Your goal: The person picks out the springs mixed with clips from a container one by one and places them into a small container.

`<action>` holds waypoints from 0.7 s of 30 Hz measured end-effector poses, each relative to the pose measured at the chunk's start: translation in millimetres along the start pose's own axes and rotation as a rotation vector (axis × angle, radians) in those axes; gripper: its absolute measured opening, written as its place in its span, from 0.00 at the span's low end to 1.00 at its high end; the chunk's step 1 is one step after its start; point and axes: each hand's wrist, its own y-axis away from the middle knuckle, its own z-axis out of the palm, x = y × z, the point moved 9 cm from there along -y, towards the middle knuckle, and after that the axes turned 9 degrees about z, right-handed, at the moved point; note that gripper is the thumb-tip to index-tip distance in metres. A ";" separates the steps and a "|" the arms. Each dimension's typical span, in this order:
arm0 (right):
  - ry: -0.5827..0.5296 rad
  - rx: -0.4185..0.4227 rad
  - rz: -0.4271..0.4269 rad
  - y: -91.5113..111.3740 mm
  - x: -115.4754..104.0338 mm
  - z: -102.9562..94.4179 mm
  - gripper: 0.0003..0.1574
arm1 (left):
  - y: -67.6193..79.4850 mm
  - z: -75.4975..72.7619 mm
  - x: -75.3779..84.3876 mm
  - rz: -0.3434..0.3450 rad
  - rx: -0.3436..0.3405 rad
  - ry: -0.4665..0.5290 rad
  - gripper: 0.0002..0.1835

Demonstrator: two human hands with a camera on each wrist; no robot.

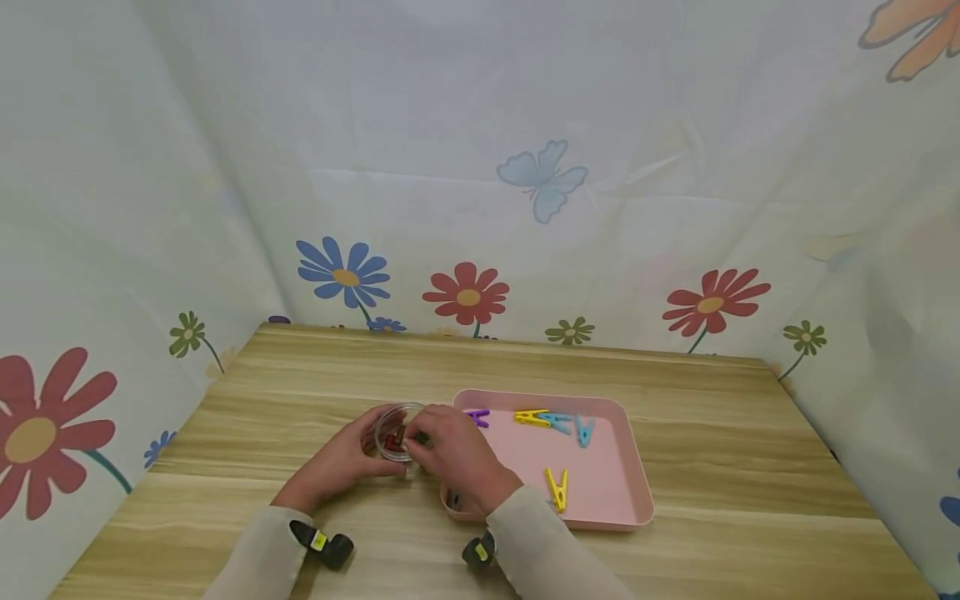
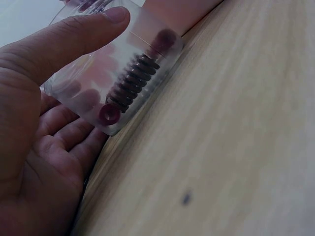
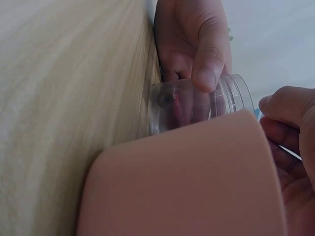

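Note:
My left hand (image 1: 348, 454) holds a clear jar (image 2: 93, 64) upright on the table, its thumb across the near side. Inside, seen through the wall in the left wrist view, lie a dark, ridged, spring-like coil (image 2: 133, 82) and a small dark-red ring-shaped piece (image 2: 109, 114). More reddish pieces look blurred. My right hand (image 1: 453, 450) is at the jar's mouth, over the tray's left edge, with thumb and fingers bent toward each other. Whether anything is between its fingertips is hidden.
A pink tray (image 1: 600, 500) stands right of the jar, under the right forearm. It holds yellow clothespins (image 1: 557, 490), blue clothespins (image 1: 584, 431) and a purple clothespin (image 1: 477, 417). A flower-patterned cloth (image 1: 622, 250) hangs behind the wooden table (image 1: 720, 467).

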 end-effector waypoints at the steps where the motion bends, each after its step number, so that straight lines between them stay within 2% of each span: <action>1: -0.001 -0.003 0.002 0.1 0.4 0.1 0.04 | -0.2 0.2 0.1 0.007 -0.002 -0.001 0.47; 16: -0.022 0.007 -0.014 4.2 1.5 -5.1 0.04 | -1.5 1.3 -2.7 0.028 -0.013 0.006 0.47; 21: -0.026 0.006 -0.005 7.5 1.8 -10.3 0.05 | -1.0 1.1 -5.2 0.009 -0.010 0.011 0.52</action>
